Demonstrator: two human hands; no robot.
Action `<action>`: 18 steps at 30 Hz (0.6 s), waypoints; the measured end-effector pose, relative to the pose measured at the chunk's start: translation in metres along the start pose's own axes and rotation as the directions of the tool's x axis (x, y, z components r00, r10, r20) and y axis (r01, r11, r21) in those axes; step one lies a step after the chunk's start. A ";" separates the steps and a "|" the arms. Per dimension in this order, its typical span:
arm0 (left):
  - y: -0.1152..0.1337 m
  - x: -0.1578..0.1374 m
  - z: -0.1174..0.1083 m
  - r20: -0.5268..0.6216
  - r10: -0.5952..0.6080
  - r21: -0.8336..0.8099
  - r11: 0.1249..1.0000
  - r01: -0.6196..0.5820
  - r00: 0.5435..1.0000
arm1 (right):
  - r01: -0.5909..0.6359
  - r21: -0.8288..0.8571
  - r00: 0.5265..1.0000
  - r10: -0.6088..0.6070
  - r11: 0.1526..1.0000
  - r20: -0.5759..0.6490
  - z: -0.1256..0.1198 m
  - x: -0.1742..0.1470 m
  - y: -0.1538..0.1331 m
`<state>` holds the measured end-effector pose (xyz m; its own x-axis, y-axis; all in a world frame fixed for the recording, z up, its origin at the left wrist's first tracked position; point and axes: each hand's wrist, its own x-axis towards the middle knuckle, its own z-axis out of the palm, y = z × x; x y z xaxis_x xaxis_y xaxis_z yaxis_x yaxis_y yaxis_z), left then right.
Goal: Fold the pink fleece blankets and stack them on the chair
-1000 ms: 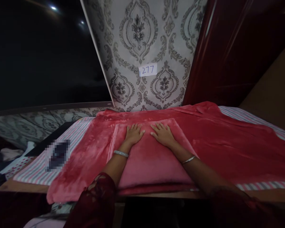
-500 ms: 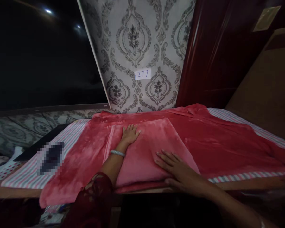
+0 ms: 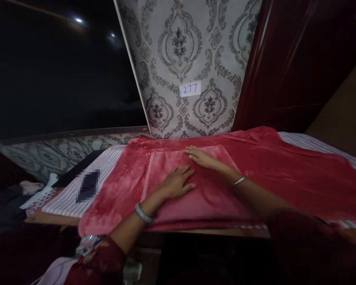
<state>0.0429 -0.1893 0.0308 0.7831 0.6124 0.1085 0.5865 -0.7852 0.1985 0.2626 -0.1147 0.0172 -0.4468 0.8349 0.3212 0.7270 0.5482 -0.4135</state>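
Note:
A plush pink-red piece of fabric (image 3: 166,158), folded into a rough rectangle, lies on a larger spread of red plush fabric (image 3: 279,174). My left hand (image 3: 176,183) rests palm down near the middle of the folded piece, fingers stretched out. My right hand (image 3: 202,156) lies flat near its far edge, fingers pointing left. Neither hand grips anything. A bracelet is on each wrist. The right forearm covers part of the folded piece's right side.
Striped cloth (image 3: 68,194) lies under the red fabric on the table (image 3: 47,217). A pixelated dark patch (image 3: 88,186) shows on its left. A large black screen (image 3: 59,75) stands behind at left. A paper label (image 3: 190,88) reading 277 is on the patterned wall.
My right hand has moved from the near right of the folded fabric to its far edge. The left hand has slid nearer and toward the middle. The view has shifted left.

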 end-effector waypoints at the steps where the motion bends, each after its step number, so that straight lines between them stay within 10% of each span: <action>1: 0.005 -0.008 0.005 0.010 -0.002 0.008 1.000 0.002 1.000 | -0.008 -0.045 0.999 0.010 0.999 0.043 0.007 0.006 0.002; 9: 0.039 -0.041 0.030 0.033 0.007 -0.003 1.000 -0.007 0.999 | -0.111 -0.208 0.974 0.148 0.972 0.173 0.027 -0.003 0.001; 18: 0.076 -0.096 0.019 0.105 0.307 -0.337 0.906 -0.257 0.946 | -0.089 -0.249 0.981 0.128 0.964 0.144 0.032 -0.004 0.004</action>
<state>0.0159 -0.3094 0.0171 0.9424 0.3286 0.0617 0.2606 -0.8376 0.4801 0.2507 -0.1145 -0.0128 -0.4205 0.8965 0.1398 0.8709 0.4420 -0.2150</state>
